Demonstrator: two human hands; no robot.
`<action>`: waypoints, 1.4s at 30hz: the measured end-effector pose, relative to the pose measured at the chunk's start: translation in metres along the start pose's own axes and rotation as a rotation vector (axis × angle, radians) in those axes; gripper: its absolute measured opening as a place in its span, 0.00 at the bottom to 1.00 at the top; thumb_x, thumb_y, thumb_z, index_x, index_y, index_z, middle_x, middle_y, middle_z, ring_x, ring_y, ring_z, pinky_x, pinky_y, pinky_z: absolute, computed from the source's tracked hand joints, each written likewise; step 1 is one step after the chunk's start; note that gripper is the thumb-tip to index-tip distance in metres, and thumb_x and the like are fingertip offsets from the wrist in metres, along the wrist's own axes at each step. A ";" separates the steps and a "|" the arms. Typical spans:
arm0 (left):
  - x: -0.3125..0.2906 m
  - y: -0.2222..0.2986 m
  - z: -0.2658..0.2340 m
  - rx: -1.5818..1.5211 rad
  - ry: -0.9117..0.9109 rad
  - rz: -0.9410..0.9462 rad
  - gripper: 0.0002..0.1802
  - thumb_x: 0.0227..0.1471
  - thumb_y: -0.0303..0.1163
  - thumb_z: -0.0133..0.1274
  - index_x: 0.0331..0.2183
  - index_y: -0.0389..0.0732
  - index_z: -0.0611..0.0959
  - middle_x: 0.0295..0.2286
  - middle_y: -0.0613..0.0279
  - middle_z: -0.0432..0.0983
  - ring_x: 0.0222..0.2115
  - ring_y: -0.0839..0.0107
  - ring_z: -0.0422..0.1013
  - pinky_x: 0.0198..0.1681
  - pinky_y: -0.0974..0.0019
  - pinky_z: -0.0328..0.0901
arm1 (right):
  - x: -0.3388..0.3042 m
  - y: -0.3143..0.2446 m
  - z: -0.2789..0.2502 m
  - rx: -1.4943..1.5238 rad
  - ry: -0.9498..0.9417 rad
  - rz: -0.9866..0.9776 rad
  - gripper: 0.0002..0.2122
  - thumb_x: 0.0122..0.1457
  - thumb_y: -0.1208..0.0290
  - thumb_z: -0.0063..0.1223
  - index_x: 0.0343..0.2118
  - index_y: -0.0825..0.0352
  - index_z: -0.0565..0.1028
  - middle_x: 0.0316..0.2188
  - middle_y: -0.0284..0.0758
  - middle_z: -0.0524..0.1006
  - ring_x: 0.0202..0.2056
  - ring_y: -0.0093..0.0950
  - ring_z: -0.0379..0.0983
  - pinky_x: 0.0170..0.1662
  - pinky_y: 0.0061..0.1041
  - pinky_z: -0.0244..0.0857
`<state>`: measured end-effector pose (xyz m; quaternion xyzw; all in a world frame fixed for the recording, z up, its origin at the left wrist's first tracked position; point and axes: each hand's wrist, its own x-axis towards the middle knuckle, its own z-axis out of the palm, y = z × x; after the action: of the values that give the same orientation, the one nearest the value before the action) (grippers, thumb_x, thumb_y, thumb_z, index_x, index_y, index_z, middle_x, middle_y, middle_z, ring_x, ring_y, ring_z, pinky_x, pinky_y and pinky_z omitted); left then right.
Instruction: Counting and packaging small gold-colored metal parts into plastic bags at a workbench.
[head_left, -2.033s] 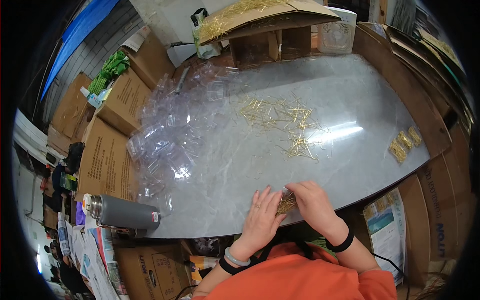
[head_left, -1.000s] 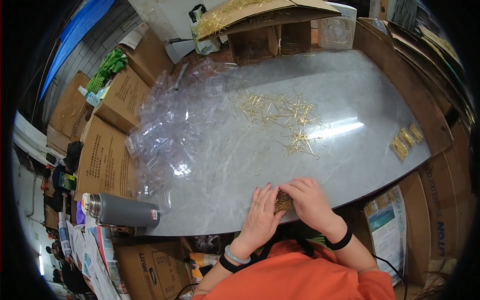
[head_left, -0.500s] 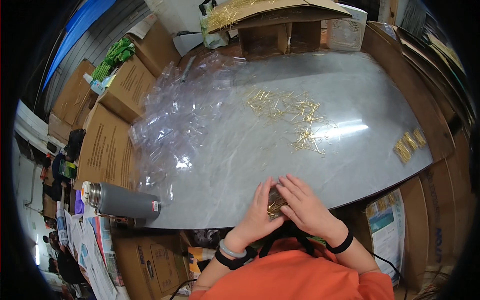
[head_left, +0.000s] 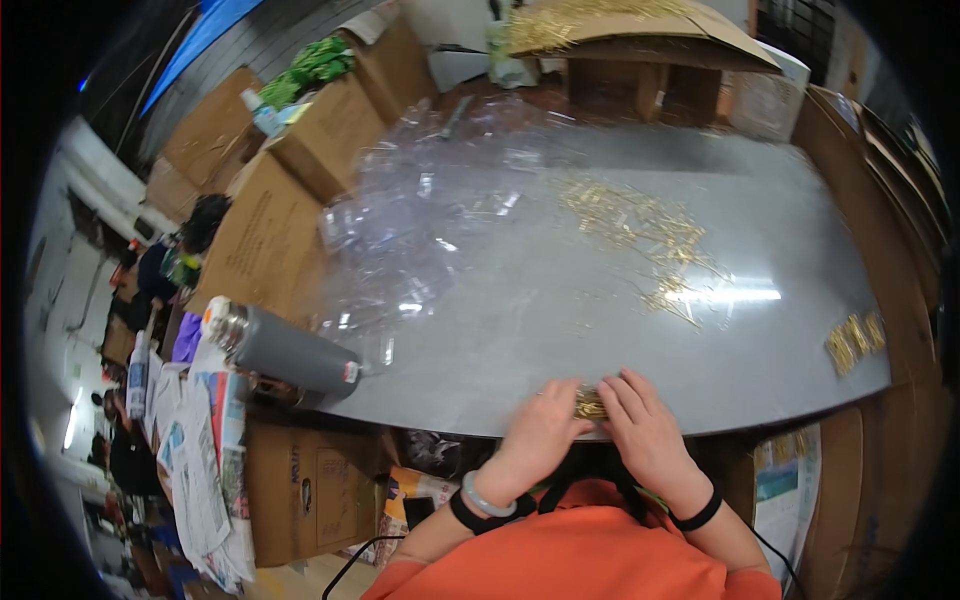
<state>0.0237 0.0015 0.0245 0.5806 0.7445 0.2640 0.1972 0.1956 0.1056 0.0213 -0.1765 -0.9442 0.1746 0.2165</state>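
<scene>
A small clear packet of gold wire hooks point(head_left: 590, 403) sits between my two hands at the table's near edge. My left hand point(head_left: 532, 438) is closed against its left side, the fingertips bent in. On the other side my right hand point(head_left: 648, 432) grips it, its fingers lying along the packet's right end. The palms and thumbs hide part of the packet. Beyond my hands, loose gold wire hooks point(head_left: 640, 228) are scattered over the grey tabletop point(head_left: 500, 330). Several filled packets point(head_left: 854, 343) lie in a row by the right edge.
Clear plastic bags or cases point(head_left: 410, 245) heap up on the table's left. A grey flask point(head_left: 295, 352) lies tilted at the front left corner. Cardboard boxes point(head_left: 255, 240) line the left, and a cardboard shelf point(head_left: 640, 60) topped with gold wire stands at the back.
The head view has shifted, so the table appears further left-tilted and moved right. My hands have moved apart slightly and now press the packet from both sides, its length lying crosswise.
</scene>
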 end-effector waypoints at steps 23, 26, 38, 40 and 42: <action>0.056 -0.091 -0.165 0.315 0.410 -0.027 0.12 0.51 0.28 0.64 0.37 0.36 0.80 0.45 0.52 0.75 0.38 0.58 0.75 0.41 0.58 0.70 | -0.012 0.049 -0.011 -0.083 0.180 0.173 0.18 0.60 0.80 0.55 0.55 0.70 0.73 0.55 0.43 0.73 0.60 0.47 0.67 0.61 0.42 0.65; 0.043 -0.080 -0.149 0.279 0.513 0.136 0.10 0.55 0.28 0.61 0.37 0.35 0.79 0.44 0.55 0.76 0.33 0.64 0.75 0.37 0.64 0.70 | -0.012 0.048 -0.011 -0.082 0.186 0.176 0.18 0.60 0.80 0.55 0.55 0.70 0.73 0.55 0.43 0.73 0.60 0.47 0.67 0.61 0.42 0.65; -0.021 -0.060 -0.104 0.319 0.048 0.183 0.17 0.60 0.26 0.55 0.50 0.38 0.72 0.50 0.51 0.69 0.38 0.67 0.73 0.40 0.66 0.70 | -0.012 0.050 -0.007 -0.089 0.197 0.182 0.18 0.59 0.80 0.57 0.54 0.68 0.74 0.54 0.40 0.74 0.60 0.46 0.68 0.61 0.40 0.66; -0.030 -0.057 -0.097 0.202 0.005 0.149 0.20 0.59 0.28 0.56 0.52 0.36 0.72 0.51 0.50 0.68 0.39 0.67 0.74 0.41 0.65 0.70 | -0.010 0.047 -0.008 -0.050 0.178 0.192 0.18 0.61 0.81 0.55 0.55 0.69 0.74 0.54 0.42 0.74 0.61 0.47 0.67 0.62 0.40 0.65; -0.038 -0.052 -0.090 -0.014 0.053 0.063 0.22 0.59 0.30 0.57 0.53 0.35 0.72 0.52 0.50 0.68 0.38 0.66 0.74 0.41 0.65 0.71 | -0.012 0.048 -0.009 -0.055 0.165 0.195 0.18 0.61 0.81 0.54 0.55 0.69 0.74 0.55 0.43 0.73 0.61 0.46 0.67 0.62 0.40 0.64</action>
<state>-0.0607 -0.0594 0.0619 0.5951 0.7291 0.2905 0.1729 0.2226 0.1453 0.0050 -0.2870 -0.9059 0.1540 0.2707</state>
